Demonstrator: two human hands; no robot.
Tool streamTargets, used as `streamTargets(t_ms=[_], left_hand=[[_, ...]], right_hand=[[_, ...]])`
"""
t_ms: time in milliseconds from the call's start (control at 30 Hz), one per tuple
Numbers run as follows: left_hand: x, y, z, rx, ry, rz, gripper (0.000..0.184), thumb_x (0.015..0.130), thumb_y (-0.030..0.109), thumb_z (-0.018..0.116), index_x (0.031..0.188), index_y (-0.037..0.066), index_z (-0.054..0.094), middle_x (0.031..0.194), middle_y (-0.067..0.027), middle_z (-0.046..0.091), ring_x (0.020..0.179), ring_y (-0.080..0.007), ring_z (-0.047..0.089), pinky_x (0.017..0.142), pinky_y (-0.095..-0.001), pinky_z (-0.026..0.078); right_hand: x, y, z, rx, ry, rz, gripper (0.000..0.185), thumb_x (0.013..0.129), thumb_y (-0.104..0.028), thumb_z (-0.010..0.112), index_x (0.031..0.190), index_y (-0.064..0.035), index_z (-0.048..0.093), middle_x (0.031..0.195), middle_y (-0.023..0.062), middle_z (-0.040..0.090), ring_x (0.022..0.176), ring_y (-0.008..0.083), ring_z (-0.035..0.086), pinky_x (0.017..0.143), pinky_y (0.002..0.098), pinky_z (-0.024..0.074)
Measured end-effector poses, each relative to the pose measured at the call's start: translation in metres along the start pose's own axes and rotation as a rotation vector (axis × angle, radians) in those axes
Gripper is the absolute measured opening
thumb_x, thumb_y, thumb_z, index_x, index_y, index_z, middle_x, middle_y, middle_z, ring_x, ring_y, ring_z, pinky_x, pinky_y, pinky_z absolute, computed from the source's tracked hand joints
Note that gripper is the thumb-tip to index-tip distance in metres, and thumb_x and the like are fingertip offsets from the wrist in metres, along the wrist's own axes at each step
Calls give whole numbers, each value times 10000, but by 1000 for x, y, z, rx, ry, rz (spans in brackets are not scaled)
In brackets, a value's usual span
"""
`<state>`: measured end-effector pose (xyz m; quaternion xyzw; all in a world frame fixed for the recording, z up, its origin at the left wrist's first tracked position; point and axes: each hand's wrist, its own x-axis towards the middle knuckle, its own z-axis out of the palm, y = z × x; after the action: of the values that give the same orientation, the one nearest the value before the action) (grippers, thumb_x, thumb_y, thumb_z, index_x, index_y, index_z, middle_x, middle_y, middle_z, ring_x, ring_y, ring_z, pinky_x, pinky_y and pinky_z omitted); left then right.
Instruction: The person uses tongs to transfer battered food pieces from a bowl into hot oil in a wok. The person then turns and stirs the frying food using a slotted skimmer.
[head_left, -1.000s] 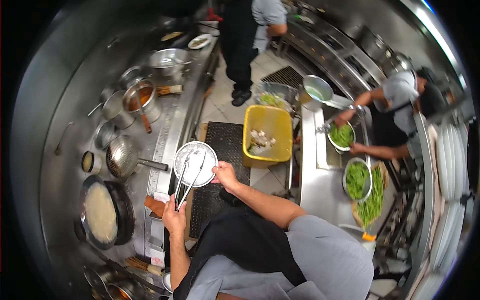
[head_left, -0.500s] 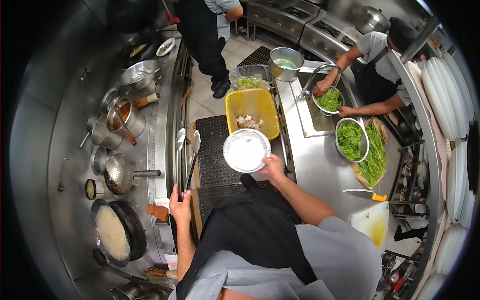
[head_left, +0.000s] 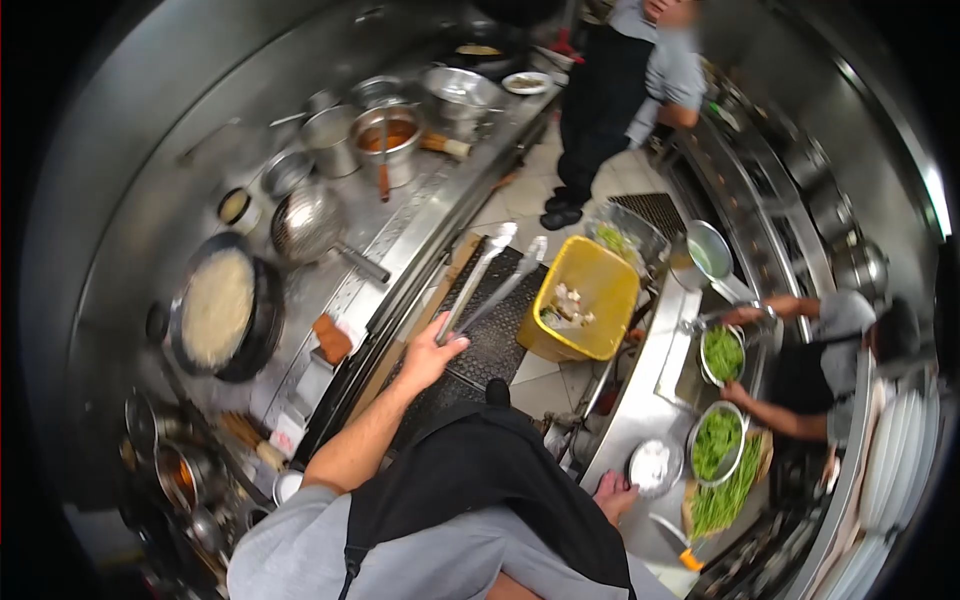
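Note:
Long metal tongs (head_left: 482, 285) are in my left hand (head_left: 432, 352), fingers closed round the handle end; the tips are spread apart over the dark floor mat. My right hand (head_left: 614, 497) is low at the right, pinching the rim of a round metal bowl (head_left: 655, 467) with white contents, at the edge of the steel counter (head_left: 628, 430). Just beyond the bowl is a colander of cut greens (head_left: 717, 443), beside a pile of long green stalks (head_left: 728, 500).
A yellow bin (head_left: 582, 300) stands ahead on the floor. A co-worker (head_left: 800, 375) handles greens at the sink; another person (head_left: 600, 110) stands farther off. On the left are a wok (head_left: 222, 305), a strainer (head_left: 307, 224) and pots. A knife (head_left: 688, 556) lies near the bowl.
My right hand has carried the bowl from above the mat to the right counter. My left hand has moved up and rightward with the tongs. The view has turned.

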<state>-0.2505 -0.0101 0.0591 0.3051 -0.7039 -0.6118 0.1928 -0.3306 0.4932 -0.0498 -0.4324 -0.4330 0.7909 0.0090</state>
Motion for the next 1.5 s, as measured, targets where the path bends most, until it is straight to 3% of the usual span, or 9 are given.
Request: streamTargets(t_ms=[267,367,400,467,600,867,1033,1300,1500], left_hand=[[13,46,30,-66,-43,-21,663,880,229,751,1413,-18,444,1139,-74,641,1020,-131,584,904,-283,475],[36,59,55,-130,-18,57,620,887,237,742,1385,-6,464,1112,-64,641,1005,-140,588,903,-292,471],[50,50,69,-134,-3,177,610,905,246,720,1398,12,448,1050,-36,628,878,-109,587,779,-266,497],[56,96,75,-279,-82,57,591,924,255,693,1404,29,433,996,-11,604,740,-64,537,630,-221,474],[88,120,108,-614,-211,19,570,979,264,617,1436,48,354,962,5,582,705,-50,530,571,-194,447],[137,158,159,-883,-365,-55,654,959,278,648,1428,52,253,1081,-53,575,887,-135,582,745,-320,491],[157,167,194,-966,-396,-190,493,918,90,641,1306,65,338,896,-26,554,718,-132,589,635,-315,517],[192,175,246,-804,-391,-327,360,893,83,665,1148,87,411,787,-1,473,535,-63,454,415,-236,387],[222,167,274,-703,-461,-366,348,903,95,649,1154,90,408,793,0,463,504,-59,416,393,-235,347]], right_hand=[[-42,33,102,-292,-288,91,534,968,-416,499,1323,-45,352,1400,216,444,1158,381,556,951,459,479],[-56,44,165,-433,-491,-55,356,977,-303,531,1224,-61,448,1101,159,606,837,295,650,703,385,553],[-63,46,188,-470,-568,-96,320,977,-279,544,1202,-64,468,1035,143,628,760,273,659,644,364,561],[-90,49,236,-459,-695,-126,211,976,-191,571,1133,-64,507,901,107,647,615,218,642,526,312,550],[-124,56,302,-475,-968,-194,170,981,-131,563,1118,-32,545,889,115,649,611,179,642,562,301,570],[-142,32,362,-471,-1212,-315,190,962,-117,597,1115,-18,541,915,101,637,670,150,639,628,284,564],[-115,12,375,-465,-1164,-377,135,958,-79,595,1068,-4,572,929,109,660,690,146,637,643,270,567],[-76,-1,394,-486,-1259,-243,175,948,-27,574,1117,1,539,950,78,611,743,154,644,687,282,564],[-69,0,402,-418,-1170,-247,182,935,-8,548,1112,-18,505,894,73,585,736,169,655,681,301,577]])
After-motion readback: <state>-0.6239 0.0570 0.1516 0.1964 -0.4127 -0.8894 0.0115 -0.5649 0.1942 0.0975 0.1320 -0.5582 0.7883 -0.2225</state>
